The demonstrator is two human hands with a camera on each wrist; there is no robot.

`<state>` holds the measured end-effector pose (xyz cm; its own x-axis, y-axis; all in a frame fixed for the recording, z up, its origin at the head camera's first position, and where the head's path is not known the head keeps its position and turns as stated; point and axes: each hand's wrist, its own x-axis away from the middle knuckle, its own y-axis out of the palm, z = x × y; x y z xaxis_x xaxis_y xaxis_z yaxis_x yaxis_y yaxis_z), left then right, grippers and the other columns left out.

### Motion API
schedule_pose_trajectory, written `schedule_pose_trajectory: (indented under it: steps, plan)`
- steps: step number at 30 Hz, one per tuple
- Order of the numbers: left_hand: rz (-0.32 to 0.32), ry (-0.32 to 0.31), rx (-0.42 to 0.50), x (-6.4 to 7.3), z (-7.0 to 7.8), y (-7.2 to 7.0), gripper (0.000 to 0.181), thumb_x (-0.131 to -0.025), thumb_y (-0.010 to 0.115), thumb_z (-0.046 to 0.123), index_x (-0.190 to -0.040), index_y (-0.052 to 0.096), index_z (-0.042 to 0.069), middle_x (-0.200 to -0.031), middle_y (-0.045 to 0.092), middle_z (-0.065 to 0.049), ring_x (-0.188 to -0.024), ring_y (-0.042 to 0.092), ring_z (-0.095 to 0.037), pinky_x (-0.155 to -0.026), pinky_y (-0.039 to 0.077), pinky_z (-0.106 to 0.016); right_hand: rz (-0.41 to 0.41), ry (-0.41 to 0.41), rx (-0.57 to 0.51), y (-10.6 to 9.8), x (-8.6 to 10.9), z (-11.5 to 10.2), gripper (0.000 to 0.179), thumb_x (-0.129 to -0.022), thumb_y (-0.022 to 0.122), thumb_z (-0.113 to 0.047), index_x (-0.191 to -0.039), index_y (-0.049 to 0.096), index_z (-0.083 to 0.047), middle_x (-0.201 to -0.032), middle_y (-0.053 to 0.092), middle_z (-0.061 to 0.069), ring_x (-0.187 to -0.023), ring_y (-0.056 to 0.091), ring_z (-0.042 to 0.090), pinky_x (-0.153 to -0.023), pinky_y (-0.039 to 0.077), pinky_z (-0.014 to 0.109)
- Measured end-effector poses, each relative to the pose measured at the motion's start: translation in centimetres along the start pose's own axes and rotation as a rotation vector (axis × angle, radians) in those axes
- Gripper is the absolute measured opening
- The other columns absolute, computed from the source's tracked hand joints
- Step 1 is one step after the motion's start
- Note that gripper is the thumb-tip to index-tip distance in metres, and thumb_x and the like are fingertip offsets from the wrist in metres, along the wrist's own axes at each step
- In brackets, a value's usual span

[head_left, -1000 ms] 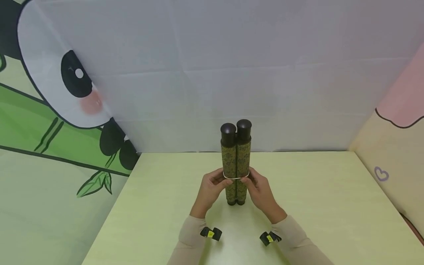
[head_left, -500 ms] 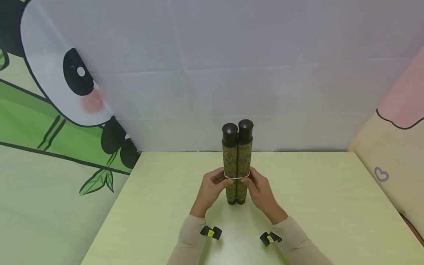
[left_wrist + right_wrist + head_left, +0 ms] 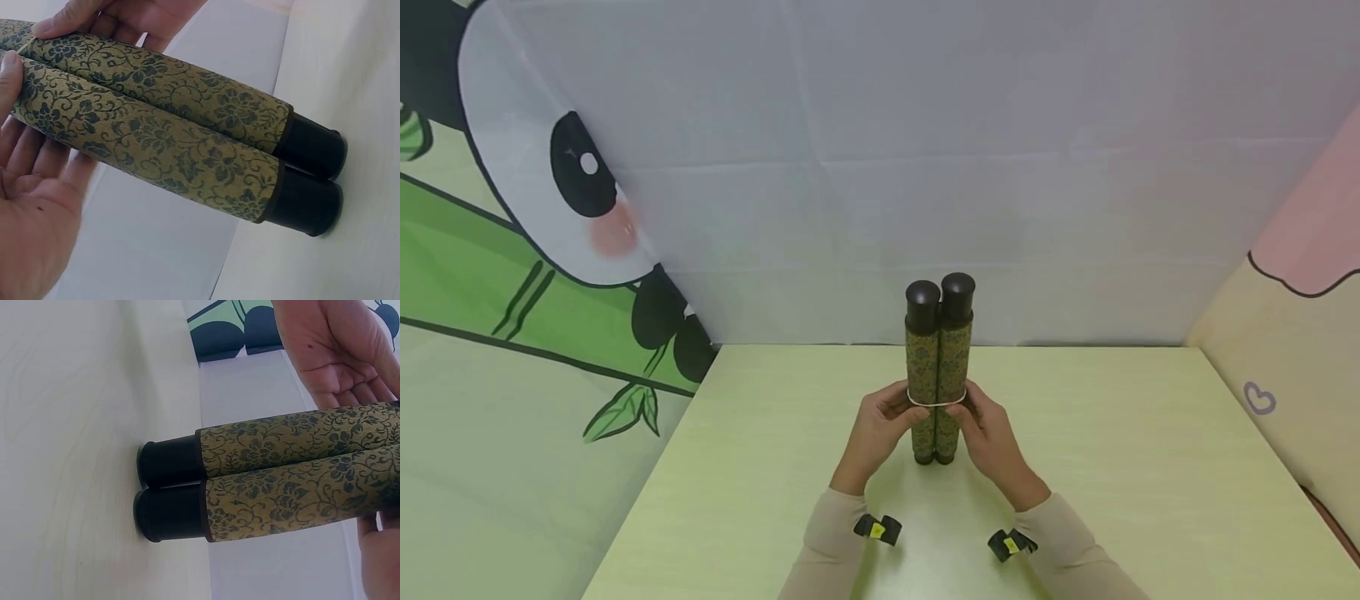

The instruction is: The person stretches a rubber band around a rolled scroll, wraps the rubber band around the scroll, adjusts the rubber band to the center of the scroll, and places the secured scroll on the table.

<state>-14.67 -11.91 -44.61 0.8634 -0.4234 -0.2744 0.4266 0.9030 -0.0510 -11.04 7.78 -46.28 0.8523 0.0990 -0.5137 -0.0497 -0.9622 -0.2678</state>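
Two rolled scrolls stand upright side by side, a left scroll (image 3: 922, 358) and a right scroll (image 3: 954, 354). Both wear olive-gold brocade with dark flowers and have dark round knobs at each end. A thin white band (image 3: 936, 405) loops round the pair below mid-height. My left hand (image 3: 880, 421) grips the left scroll from its side, thumb in front at the band, fingers curled behind. From the other side my right hand (image 3: 992, 429) grips the right scroll in the same way. The lower knobs (image 3: 309, 203) meet the table in the left wrist view; the right wrist view (image 3: 172, 515) agrees.
A pale wood-grain table (image 3: 760, 500) lies under the scrolls. Behind it hangs a plain whitish cloth wall (image 3: 865, 208). The left side bears a printed cartoon panel (image 3: 572, 242), and a cream and pink panel (image 3: 1285, 350) stands at the right.
The head view shifts slightly, so the panel at the left slides a little rightward. Both hands keep their hold, and the scrolls stay upright at nearly the same place.
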Motion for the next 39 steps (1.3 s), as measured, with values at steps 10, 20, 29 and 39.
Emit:
schedule_pose_trajectory:
  steps: [10,20,29,39]
  plan:
    - [-0.013,-0.011,-0.108,0.9,0.5,-0.3,0.044,-0.094,0.073,0.009,-0.137,0.062,0.004,-0.129,0.067,-0.015,-0.118,0.066,-0.027,-0.095,0.054,-0.034,0.025,-0.006,0.049,0.3,0.9,-3.4,0.043,-0.101,0.057,0.004,-0.142,0.048,0.012,-0.127,0.064,0.026,-0.116,0.064,0.037,-0.092,0.055,0.044]
    - [0.003,0.165,-0.380,1.4,1.3,0.7,0.065,-0.097,0.072,0.027,-0.154,0.042,0.018,-0.137,0.063,-0.006,-0.123,0.062,-0.021,-0.100,0.051,-0.036,0.081,-0.093,0.028,0.3,1.1,-4.2,0.041,-0.095,0.063,0.009,-0.135,0.055,0.013,-0.124,0.064,0.026,-0.113,0.066,0.030,-0.093,0.053,0.025]
    - [0.249,0.136,-0.367,0.5,4.5,4.1,0.107,-0.082,0.087,0.041,-0.161,0.016,0.030,-0.137,0.055,0.000,-0.120,0.059,-0.018,-0.096,0.050,-0.046,0.103,-0.070,0.076,0.5,1.2,-3.0,0.038,-0.091,0.071,0.006,-0.128,0.065,0.007,-0.121,0.069,0.021,-0.104,0.070,0.032,-0.086,0.058,0.037]
    - [0.437,0.021,-0.521,0.2,4.8,6.2,0.091,-0.080,0.086,0.047,-0.139,0.027,0.010,-0.124,0.056,-0.016,-0.104,0.064,-0.029,-0.087,0.052,-0.047,0.134,0.017,0.057,0.5,1.0,-1.1,0.036,-0.089,0.076,0.000,-0.125,0.070,0.003,-0.124,0.068,0.019,-0.103,0.071,0.031,-0.084,0.058,0.034]
